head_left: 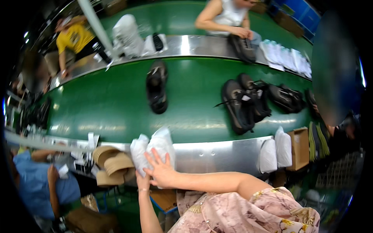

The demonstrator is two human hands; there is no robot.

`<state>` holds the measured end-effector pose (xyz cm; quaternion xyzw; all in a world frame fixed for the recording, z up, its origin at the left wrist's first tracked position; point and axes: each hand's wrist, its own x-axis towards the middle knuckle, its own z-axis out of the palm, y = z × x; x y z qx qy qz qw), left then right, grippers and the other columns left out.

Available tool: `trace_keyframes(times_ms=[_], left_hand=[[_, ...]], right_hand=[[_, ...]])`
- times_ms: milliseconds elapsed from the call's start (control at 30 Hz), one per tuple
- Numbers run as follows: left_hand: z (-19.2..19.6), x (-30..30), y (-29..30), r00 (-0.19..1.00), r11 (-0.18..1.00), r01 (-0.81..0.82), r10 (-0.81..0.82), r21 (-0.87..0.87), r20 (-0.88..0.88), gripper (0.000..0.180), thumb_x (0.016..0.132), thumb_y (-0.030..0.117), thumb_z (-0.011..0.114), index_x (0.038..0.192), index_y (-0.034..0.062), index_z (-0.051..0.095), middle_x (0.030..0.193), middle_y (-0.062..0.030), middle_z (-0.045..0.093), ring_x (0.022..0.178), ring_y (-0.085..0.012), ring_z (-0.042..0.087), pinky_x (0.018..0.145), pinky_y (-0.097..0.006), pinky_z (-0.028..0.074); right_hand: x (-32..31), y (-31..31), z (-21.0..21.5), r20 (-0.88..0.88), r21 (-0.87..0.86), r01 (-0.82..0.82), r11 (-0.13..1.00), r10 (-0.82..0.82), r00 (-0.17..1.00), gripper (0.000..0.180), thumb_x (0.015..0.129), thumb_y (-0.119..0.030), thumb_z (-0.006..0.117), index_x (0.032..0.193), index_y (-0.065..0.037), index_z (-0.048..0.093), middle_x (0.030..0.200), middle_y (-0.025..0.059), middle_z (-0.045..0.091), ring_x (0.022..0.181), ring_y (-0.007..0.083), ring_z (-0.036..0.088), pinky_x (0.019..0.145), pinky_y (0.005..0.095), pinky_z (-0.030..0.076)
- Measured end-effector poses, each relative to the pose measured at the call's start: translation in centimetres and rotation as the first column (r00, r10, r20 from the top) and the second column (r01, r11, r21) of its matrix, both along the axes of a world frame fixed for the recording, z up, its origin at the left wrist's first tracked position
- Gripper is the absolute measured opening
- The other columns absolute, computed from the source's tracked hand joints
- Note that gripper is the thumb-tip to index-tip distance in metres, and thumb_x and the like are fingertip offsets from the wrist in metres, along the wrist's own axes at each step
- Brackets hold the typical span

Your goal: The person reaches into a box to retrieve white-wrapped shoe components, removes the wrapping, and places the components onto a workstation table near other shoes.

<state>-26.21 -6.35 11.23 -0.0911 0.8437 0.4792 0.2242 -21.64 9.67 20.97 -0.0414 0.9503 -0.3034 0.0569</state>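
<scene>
Two white paper-wrapped bundles (162, 140) stand side by side at the near edge of the green table, upper ends leaning over its surface. My right hand (162, 171) rests on their near side, fingers spread wide and pointing up and left. Just below and left of it, my left hand (142, 180) touches the lower end of the left bundle. Its fingers are mostly hidden by the bundle and my right hand. Directly beyond the bundles, a single black shoe (157, 87) sits on the green surface, apart from both hands.
Curved tan cardboard pieces (116, 163) are stacked left of my hands. Several black shoes (237, 103) lie on the green surface (105, 97) to the right. More white bundles (268, 156) stand beside a brown box (298, 149). Across the table, a person in white handles a shoe (244, 48).
</scene>
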Motion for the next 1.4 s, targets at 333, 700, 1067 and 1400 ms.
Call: trace_keyframes(times_ms=[333,700,1067,1400], left_hand=[[4.1,1.9,-1.1,0.992,0.996,0.091,-0.089,0.02,-0.086,0.067,0.075,0.017,0.063,0.127,-0.0084,0.031,0.118,-0.0205,0.048,0.106,-0.0259,0.049,0.09,-0.032,0.038],[7.9,3.2,-4.5,0.984,0.87,-0.057,-0.034,0.489,0.175,0.051,0.08,0.012,0.056,0.125,-0.0032,0.036,0.116,-0.0105,0.05,0.104,-0.0202,0.051,0.087,-0.032,0.042],[19.4,3.2,5.4,0.942,0.836,0.067,0.126,0.544,-0.31,0.067,0.075,0.02,0.059,0.13,-0.0061,0.029,0.123,-0.014,0.043,0.111,-0.0227,0.043,0.096,-0.033,0.031],[17.8,8.7,20.0,0.978,0.668,0.071,-0.192,0.741,0.079,0.06,0.089,0.037,0.043,0.132,0.0003,0.023,0.129,-0.0096,0.038,0.116,-0.0218,0.04,0.095,-0.033,0.032]], right_hand=[[1.5,1.2,-0.8,-0.031,0.061,0.075,0.995,-0.073,0.997,0.044,0.063,-0.023,0.064,0.103,-0.007,0.056,0.141,0.0172,0.013,0.131,0.0384,0.002,0.083,0.0707,0.023],[-10.5,16.9,2.9,0.095,-0.012,0.562,0.827,-0.558,0.824,0.049,0.074,-0.012,0.05,0.12,-0.004,0.034,0.084,0.0156,0.061,0.074,0.0279,0.062,0.06,0.042,0.049],[-0.3,11.8,6.1,-0.066,-0.869,0.14,0.475,-0.391,0.918,0.051,0.083,-0.024,0.057,0.126,-0.005,0.035,0.094,0.0089,0.056,0.085,0.0156,0.054,0.071,0.0287,0.045],[9.4,15.4,4.3,0.432,-0.893,0.374,-0.248,-0.703,0.565,0.024,0.091,-0.023,0.046,0.093,-0.001,0.057,0.091,0.0013,0.058,0.082,0.0064,0.052,0.072,0.0195,0.041]])
